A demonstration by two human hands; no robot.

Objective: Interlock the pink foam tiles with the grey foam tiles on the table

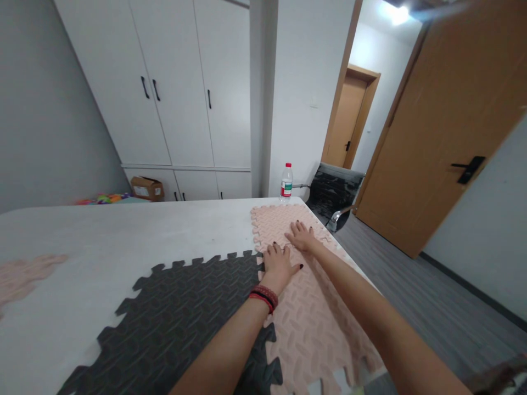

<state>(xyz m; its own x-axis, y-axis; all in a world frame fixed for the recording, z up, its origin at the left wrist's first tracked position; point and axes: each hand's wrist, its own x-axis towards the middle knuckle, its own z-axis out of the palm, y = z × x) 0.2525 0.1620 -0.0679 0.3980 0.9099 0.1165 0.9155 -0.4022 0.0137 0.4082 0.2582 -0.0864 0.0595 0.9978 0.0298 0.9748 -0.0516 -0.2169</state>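
White table (123,230), hands (278,265) flat, pink mat (313,318) lengthwise

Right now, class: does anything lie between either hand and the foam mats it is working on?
Nothing visible does. The left hand lies flat at the toothed seam where the dark mat meets the pink mat. The right hand presses flat on the pink mat farther up. The water bottle stands beyond, at the table's far edge.

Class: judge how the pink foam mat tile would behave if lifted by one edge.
The pink foam mat tile looks thin, so probably light and floppy. Its toothed edge meets the dark tile, so that neighbour may tug along.
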